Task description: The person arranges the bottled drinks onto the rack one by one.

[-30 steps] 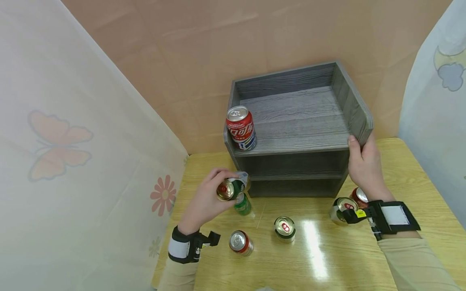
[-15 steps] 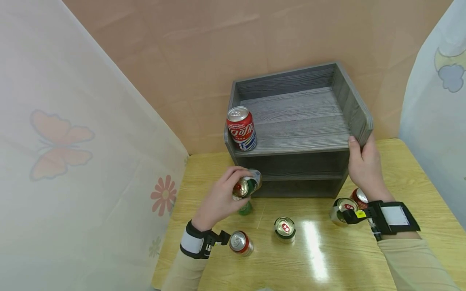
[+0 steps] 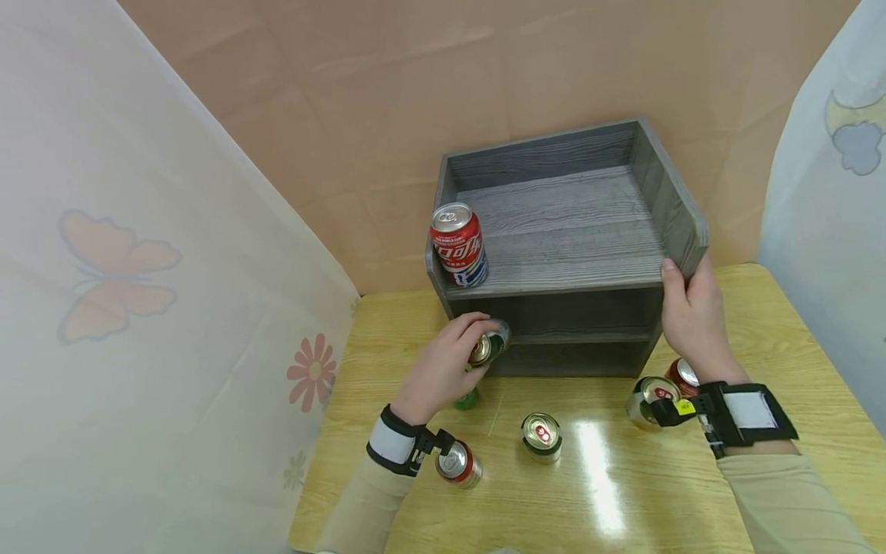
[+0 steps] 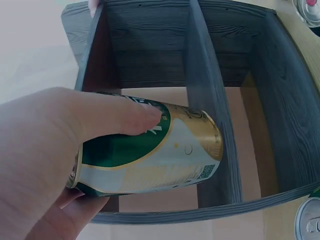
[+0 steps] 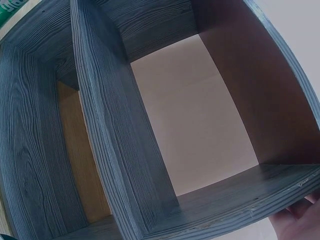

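Observation:
My left hand (image 3: 446, 365) grips a green, white and gold drink can (image 4: 155, 150) between thumb and fingers. The can is tilted, its base at the front of the grey wooden shelf (image 3: 554, 292), level with the middle compartment under the top board. In the left wrist view its gold end overlaps the edge of the dividing board (image 4: 212, 75). My right hand (image 3: 695, 315) holds the shelf's right side panel, thumb on the front edge. A red cola can (image 3: 459, 245) stands upright on the top board at its left end.
On the table (image 3: 505, 508) stand a red-and-silver can (image 3: 457, 463), a gold-topped can (image 3: 542, 436), and a green can (image 3: 467, 398) partly hidden behind my left hand. Near my right wrist are another gold-topped can (image 3: 647, 400) and a red can (image 3: 684, 375).
My left hand has moved right with the drink can, from beside the shelf's left side to the front of its middle compartment. The right hand and shelf have stayed put.

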A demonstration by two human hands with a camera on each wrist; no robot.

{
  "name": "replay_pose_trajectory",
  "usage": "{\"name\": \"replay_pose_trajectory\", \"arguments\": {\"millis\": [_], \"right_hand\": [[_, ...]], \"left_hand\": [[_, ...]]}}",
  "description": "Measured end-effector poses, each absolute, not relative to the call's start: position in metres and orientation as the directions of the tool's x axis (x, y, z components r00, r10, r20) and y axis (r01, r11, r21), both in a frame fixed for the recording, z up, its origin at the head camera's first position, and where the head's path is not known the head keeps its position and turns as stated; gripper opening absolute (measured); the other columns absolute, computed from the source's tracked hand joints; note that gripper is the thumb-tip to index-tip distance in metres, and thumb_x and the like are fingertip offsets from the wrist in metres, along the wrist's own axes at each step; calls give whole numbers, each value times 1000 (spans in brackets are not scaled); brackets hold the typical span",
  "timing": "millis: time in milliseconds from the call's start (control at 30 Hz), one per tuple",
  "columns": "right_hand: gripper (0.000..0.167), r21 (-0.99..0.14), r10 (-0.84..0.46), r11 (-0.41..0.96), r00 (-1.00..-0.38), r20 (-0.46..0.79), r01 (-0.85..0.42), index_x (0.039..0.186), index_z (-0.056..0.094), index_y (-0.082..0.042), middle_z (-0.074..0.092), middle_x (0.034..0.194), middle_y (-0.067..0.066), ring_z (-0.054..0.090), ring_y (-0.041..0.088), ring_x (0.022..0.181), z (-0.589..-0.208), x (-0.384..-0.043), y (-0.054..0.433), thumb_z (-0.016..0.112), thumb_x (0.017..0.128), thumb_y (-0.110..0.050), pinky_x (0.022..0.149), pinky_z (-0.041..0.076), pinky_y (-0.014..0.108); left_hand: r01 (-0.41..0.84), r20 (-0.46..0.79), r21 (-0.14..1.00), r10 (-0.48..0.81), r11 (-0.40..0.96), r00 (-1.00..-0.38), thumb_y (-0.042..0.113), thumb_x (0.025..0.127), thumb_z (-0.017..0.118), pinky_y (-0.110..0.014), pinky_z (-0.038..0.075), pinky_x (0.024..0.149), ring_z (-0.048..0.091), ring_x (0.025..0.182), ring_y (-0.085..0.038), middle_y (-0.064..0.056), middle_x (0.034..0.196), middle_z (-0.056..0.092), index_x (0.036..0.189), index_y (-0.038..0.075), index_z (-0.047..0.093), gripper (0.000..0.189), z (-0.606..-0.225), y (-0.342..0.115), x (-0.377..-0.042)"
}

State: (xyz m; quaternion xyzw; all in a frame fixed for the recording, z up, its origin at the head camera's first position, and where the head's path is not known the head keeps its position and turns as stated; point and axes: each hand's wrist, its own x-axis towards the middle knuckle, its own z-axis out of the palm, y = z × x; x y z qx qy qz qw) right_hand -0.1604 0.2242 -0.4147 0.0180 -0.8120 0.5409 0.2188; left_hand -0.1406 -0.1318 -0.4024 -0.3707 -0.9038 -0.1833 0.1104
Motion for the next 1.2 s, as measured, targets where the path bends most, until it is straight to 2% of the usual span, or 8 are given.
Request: {"name": "replay_pose_trajectory", "arguments": {"millis": [167,467,700,967,1200], "right_hand": [[50,-873,208,411,-906,370,-262,160,25,-18,33,160,15,26,24,147,-415,-160,224,35,111,-27,120,16,38],[51,-878,204,408,-913,355,-250,160,24,-20,31,161,15,25,26,148,-414,-160,224,34,111,-29,121,15,44],[51,-877,204,406,-911,359,-255,160,24,-20,31,161,14,25,24,148,-414,-160,224,35,111,-28,120,15,38],[51,-877,204,404,-909,364,-260,160,25,-19,32,160,15,26,24,147,-414,-159,224,36,111,-27,120,16,35],[52,-881,216,400,-908,359,-253,159,24,-13,32,159,18,26,27,147,-416,-161,224,36,111,-25,120,15,40]], "left_hand": [[716,342,208,637,666,-692,4,81,84,-31,44,104,51,127,-23,-9,138,51,135,11,57,61,-406,-125,-147],[698,311,154,636,700,-706,2,83,82,-34,47,101,50,126,-26,-8,135,53,136,12,55,61,-407,-118,-158],[675,274,164,624,719,-732,3,83,82,-35,47,100,54,120,-26,-6,128,55,138,12,52,64,-407,-116,-165],[661,282,207,604,721,-746,5,83,84,-34,46,101,55,120,-26,-8,128,57,137,9,48,66,-406,-115,-166],[670,317,107,614,735,-723,15,82,88,-34,44,103,55,120,-25,-7,130,60,142,8,50,71,-406,-117,-167]]}}
